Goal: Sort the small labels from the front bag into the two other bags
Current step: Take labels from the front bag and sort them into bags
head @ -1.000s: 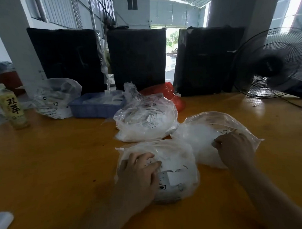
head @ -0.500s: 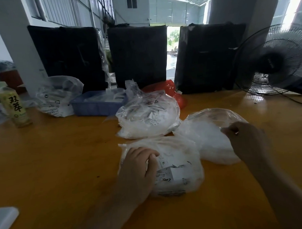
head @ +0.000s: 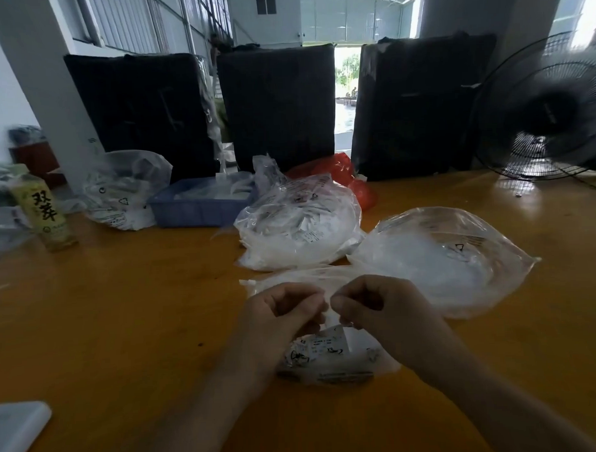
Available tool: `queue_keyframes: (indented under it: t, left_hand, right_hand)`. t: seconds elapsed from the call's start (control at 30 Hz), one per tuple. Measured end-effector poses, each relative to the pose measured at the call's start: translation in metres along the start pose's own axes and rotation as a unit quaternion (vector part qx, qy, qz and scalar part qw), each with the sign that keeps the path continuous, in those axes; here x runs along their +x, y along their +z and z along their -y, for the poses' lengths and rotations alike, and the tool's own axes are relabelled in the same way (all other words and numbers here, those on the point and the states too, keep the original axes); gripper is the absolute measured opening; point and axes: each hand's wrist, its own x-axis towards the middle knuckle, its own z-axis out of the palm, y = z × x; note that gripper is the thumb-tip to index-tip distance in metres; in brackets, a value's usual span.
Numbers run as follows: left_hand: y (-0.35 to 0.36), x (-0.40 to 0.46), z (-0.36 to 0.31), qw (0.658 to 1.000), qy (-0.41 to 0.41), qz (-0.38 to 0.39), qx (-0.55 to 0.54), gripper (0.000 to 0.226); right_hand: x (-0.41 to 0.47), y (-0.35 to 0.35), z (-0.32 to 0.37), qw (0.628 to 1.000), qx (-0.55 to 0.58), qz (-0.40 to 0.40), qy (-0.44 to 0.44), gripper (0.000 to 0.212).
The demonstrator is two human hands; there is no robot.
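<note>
Front bag under both hands, left hand & right hand pinching top.

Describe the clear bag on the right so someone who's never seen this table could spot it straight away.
Start at the black fan at the far right of the orange table. Just in front of it, nearer the person, lies the right bag, beside the middle bag. Unlike that one, packed with printed labels, it looks mostly plain white inside and puffed, with a small triangle mark.
</note>
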Motion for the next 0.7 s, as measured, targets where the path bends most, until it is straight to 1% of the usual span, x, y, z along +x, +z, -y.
queue_keyframes:
  t: [0.17,0.23,0.3,0.37,0.43,0.5,0.57,0.6,0.63,0.7]
  left_hand:
    - [0.002,-0.004,-0.004,0.998,-0.027,-0.018,-0.054,0.027]
    - [0.002,-0.006,-0.004,0.996,-0.043,-0.024,-0.069,0.03]
    - [0.002,-0.008,-0.004,0.995,-0.056,-0.019,-0.086,0.04]
    - [0.003,-0.01,-0.006,0.994,-0.062,-0.009,-0.094,0.044]
    - [0.004,-0.01,-0.007,0.995,-0.059,-0.008,-0.075,0.034]
    - [0.003,-0.01,-0.005,0.996,-0.06,-0.024,-0.067,0.023]
    - [0.0,-0.007,-0.004,0.99,-0.076,-0.041,-0.111,0.027]
    - [-0.002,-0.006,-0.003,0.983,-0.085,-0.052,-0.151,0.03]
    - [-0.004,-0.004,-0.003,0.973,-0.094,-0.063,-0.2,0.029]
    - [-0.006,-0.002,-0.003,0.946,-0.107,-0.083,-0.295,0.024]
  right_hand:
    - [0.002,0.003,-0.002,0.999,-0.008,-0.053,0.004,0.013]
    - [0.001,0.004,-0.001,0.998,-0.008,-0.062,-0.001,0.014]
    - [-0.001,0.006,-0.001,0.998,-0.013,-0.064,-0.009,0.013]
    - [-0.001,0.008,-0.001,0.997,-0.054,-0.056,-0.021,0.011]
    - [-0.001,0.011,-0.001,0.994,-0.088,-0.055,-0.033,0.008]
    - [-0.001,0.012,0.0,0.994,-0.072,-0.075,-0.035,0.005]
    - [0.0,0.013,-0.001,0.993,-0.061,-0.092,-0.036,0.011]
    - [0.0,0.013,-0.003,0.992,-0.081,-0.092,-0.035,0.015]
    - [0.001,0.013,-0.005,0.987,-0.131,-0.086,-0.037,0.017]
    - [0.002,0.015,-0.01,0.959,-0.275,-0.038,-0.049,0.03]
